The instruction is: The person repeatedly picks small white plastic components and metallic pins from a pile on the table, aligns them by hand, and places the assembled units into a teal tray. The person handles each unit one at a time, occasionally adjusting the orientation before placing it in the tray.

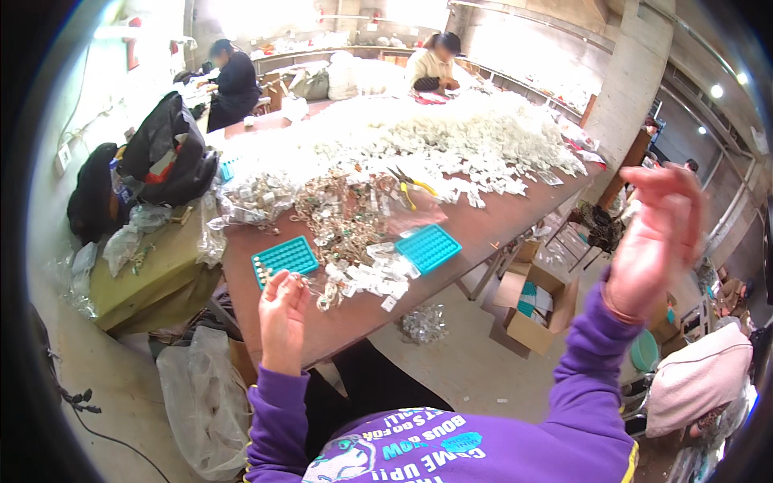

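Admittedly, much is staying unclear around the long reddish-brown table (pixel 503 229): motion is blurring the right hand (pixel 662 229), glare is washing out the heap of small whitish translucent packets (pixel 459 133) over the table's far part, and the fingers of the left hand (pixel 282 314) are hiding whatever may be between their tips. The wearer's purple printed sweatshirt (pixel 459 447) is running off the lower edge of the view.

At the table's near left corner, a teal rectangular tray with rows of small hollows (pixel 291 256) is lying flat, small pale beads (pixel 258 267) lining its left side. A second teal gridded tray (pixel 428 249) is resting at the table's right edge. Between them, a tangled mound of beaded, metallic-looking jewellery (pixel 342 213) is spreading over the table, with clear plastic packets (pixel 378 275) lying on its near side and yellow-handled pliers (pixel 414 187) on its far side. An open brown cardboard box (pixel 527 332) is standing on the floor right of the table.

The left hand is bringing thumb and fingers close together at the teal tray's near edge; whether it is pinching a piece cannot be told. The right hand is hanging raised, right of the table, its fingers loosely open and bending, touching nothing visible.
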A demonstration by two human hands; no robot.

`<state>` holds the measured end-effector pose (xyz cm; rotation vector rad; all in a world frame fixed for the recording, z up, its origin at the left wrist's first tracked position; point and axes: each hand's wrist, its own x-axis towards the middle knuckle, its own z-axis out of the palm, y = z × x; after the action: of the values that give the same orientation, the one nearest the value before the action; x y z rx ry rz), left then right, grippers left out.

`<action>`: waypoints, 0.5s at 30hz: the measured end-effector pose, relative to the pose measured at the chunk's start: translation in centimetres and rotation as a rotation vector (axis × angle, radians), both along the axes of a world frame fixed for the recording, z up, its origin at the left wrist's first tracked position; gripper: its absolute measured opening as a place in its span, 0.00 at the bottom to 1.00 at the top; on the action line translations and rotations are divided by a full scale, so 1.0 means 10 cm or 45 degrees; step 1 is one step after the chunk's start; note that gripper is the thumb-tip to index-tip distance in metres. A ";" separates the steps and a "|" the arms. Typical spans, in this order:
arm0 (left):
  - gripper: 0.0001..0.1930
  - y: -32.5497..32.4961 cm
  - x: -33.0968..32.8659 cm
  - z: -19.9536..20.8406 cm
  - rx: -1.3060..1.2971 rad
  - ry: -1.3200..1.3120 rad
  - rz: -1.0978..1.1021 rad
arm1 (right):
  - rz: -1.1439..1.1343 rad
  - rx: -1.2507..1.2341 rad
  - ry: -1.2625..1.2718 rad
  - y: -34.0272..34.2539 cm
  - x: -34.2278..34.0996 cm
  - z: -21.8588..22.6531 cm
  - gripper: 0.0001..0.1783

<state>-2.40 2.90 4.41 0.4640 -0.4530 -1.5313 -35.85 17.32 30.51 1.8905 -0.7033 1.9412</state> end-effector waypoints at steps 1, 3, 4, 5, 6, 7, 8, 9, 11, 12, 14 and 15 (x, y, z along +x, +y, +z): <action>0.09 0.03 0.02 -0.03 -0.049 -0.065 -0.001 | 0.161 0.003 0.046 0.15 -0.03 0.12 0.22; 0.09 0.07 0.07 -0.09 -0.011 -0.195 0.050 | 0.357 -0.011 0.210 0.39 -0.14 0.36 0.25; 0.09 0.08 0.10 -0.11 -0.040 -0.283 0.062 | 0.354 -0.003 0.159 0.46 -0.21 0.42 0.25; 0.08 0.09 0.12 -0.12 -0.019 -0.327 0.082 | 0.370 0.144 0.239 0.53 -0.29 0.49 0.25; 0.08 0.10 0.14 -0.15 -0.007 -0.348 0.099 | 0.336 0.224 0.247 0.55 -0.37 0.53 0.24; 0.07 0.10 0.16 -0.17 -0.002 -0.462 0.082 | 0.291 0.267 0.239 0.58 -0.45 0.56 0.24; 0.07 0.12 0.18 -0.21 0.000 -0.563 0.063 | 0.229 0.317 0.219 0.58 -0.54 0.56 0.24; 0.06 0.12 0.20 -0.24 0.011 -0.667 0.041 | 0.144 0.355 0.183 0.56 -0.61 0.55 0.24; 0.05 0.10 0.23 -0.31 -0.071 -0.870 0.101 | -0.019 0.444 0.101 0.43 -0.76 0.47 0.24; 0.04 0.07 0.24 -0.35 -0.152 -0.943 0.127 | -0.089 0.485 0.063 0.33 -0.81 0.40 0.24; 0.03 0.00 0.28 -0.42 -0.188 -1.195 0.117 | -0.217 0.585 -0.015 0.10 -0.88 0.18 0.24; 0.03 -0.03 0.30 -0.44 -0.206 -1.300 0.092 | -0.258 0.625 -0.045 -0.03 -0.89 0.06 0.23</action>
<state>0.60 2.63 -0.03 1.1137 -1.3130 -1.0798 -44.78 16.99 31.09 1.9486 -1.4302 1.7898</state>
